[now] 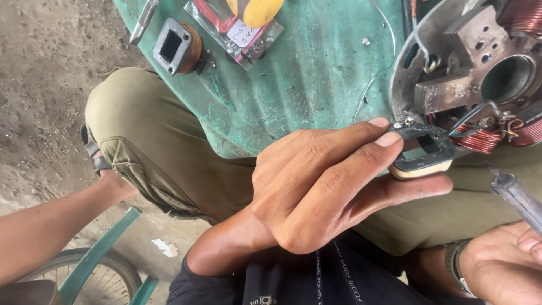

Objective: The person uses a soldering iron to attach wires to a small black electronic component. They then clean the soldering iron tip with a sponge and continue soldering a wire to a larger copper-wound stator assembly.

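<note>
My left hand (316,186) pinches a small dark rectangular coil bobbin (424,160) between fingers and thumb, holding it against the lower edge of a round metal stator plate (402,68). Copper-wound coils (480,139) and thin wires sit right beside the bobbin on the plate. At the lower right, my right hand (502,265), with a watch on its wrist, grips a grey metal rod-like tool (516,195). The tool's tip points up-left and stops a short way from the bobbin.
The plate lies on a worn green board (305,73) resting over olive-trousered knees (141,130). On the board lie another bobbin (176,46), a clear bag of parts (237,31) and a metal tool (142,22). Another person's forearm (51,223) and a bicycle wheel (113,274) are at the left.
</note>
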